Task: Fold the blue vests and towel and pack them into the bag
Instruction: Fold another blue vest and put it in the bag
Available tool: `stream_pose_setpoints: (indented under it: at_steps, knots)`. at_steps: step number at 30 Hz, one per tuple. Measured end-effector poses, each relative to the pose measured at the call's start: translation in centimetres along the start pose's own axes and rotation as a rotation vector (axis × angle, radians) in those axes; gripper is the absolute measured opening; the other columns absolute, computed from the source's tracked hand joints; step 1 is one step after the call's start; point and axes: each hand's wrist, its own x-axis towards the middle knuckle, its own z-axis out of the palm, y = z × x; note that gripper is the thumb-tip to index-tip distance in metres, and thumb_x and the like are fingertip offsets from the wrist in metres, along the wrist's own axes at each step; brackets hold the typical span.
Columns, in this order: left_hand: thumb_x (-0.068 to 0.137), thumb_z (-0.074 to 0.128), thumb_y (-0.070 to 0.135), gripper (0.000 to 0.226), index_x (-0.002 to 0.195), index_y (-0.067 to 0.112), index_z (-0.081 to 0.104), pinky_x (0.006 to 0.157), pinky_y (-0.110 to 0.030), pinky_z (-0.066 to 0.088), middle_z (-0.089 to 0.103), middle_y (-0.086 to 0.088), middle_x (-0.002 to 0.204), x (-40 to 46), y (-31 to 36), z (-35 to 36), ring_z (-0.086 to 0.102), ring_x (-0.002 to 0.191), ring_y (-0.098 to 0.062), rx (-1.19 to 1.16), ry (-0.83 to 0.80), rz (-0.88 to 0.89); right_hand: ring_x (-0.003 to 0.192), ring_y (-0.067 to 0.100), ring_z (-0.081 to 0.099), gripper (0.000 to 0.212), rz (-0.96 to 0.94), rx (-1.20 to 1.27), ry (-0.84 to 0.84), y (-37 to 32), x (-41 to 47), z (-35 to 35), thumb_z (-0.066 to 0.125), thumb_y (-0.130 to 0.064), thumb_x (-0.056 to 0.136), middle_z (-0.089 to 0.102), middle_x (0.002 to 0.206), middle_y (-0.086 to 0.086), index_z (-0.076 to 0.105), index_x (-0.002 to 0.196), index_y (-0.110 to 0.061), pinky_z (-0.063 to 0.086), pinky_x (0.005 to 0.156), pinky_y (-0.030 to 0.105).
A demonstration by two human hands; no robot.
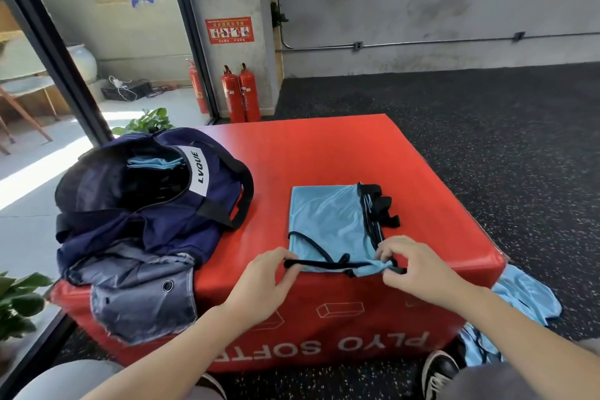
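Note:
A light-blue vest (328,219) with black trim lies partly folded on the red box (324,153), its black straps bunched at the right edge. My left hand (264,282) pinches the black-trimmed near edge at its left end. My right hand (414,265) pinches the same edge at its right end, at the box's front rim. The navy bag (156,204) sits open on the left of the box, with light-blue fabric (152,162) inside it. More light-blue vests (522,297) lie on the floor at the right of the box.
The bag's grey flap (143,295) hangs over the box's front left corner. Two red fire extinguishers (242,94) stand by the concrete pillar behind. Green plants (19,299) sit at the left. My shoe (440,370) rests on the dark speckled floor.

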Motion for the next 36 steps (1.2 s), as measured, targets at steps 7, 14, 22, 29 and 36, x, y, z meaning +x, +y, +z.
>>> stream_pose_setpoints:
  at_steps: [7,14,22,29,36]
  knots:
    - [0.096,0.066,0.029,0.004,0.097,0.033,0.064,0.067,-0.035,0.054,0.067,0.009,0.074,2.5,0.8,-0.5,0.065,0.067,-0.015,-0.167,0.1,-0.021,0.057,0.007,0.036,0.01,0.008,0.258,0.101,-1.5,2.0,-1.7,0.064,-0.012,0.079,0.043,0.061,-0.009,0.056,0.073,-0.013,0.029,0.056,0.028]
    - [0.096,0.065,0.033,0.006,0.101,0.032,0.067,0.073,-0.032,0.054,0.07,0.014,0.08,7.9,0.1,-0.2,0.067,0.077,-0.009,-0.191,0.204,-0.114,0.062,0.003,0.049,0.013,0.047,0.261,0.31,-1.7,6.9,-1.9,0.066,-0.019,0.092,0.057,0.067,-0.017,0.062,0.083,-0.028,0.036,0.057,0.018]
    - [0.096,0.066,0.025,0.006,0.098,0.029,0.069,0.072,-0.027,0.052,0.072,0.012,0.082,13.8,-1.7,1.9,0.066,0.077,-0.004,-0.309,0.287,-0.276,0.064,0.005,0.056,0.003,0.156,0.109,0.258,0.0,13.3,-1.4,0.06,-0.032,0.099,0.066,0.078,-0.003,0.06,0.101,-0.031,0.041,0.061,0.018]
    - [0.095,0.064,0.039,0.026,0.118,0.034,0.052,0.06,-0.013,0.041,0.069,0.008,0.089,14.5,-2.4,3.3,0.063,0.073,-0.004,-0.286,0.185,-0.492,0.07,0.018,0.06,0.007,0.252,-0.058,0.083,3.1,16.4,-0.8,0.056,-0.03,0.099,0.065,0.08,0.0,0.061,0.103,-0.027,0.043,0.061,0.032]
    - [0.092,0.066,0.01,0.034,0.117,0.032,0.063,0.068,-0.008,0.04,0.064,0.007,0.088,11.3,-3.5,4.4,0.055,0.076,-0.005,-0.092,0.088,-0.304,0.078,0.024,0.062,0.014,0.307,-0.107,0.046,3.9,17.9,-0.6,0.061,-0.038,0.094,0.066,0.083,0.0,0.065,0.094,-0.024,0.048,0.07,0.044]
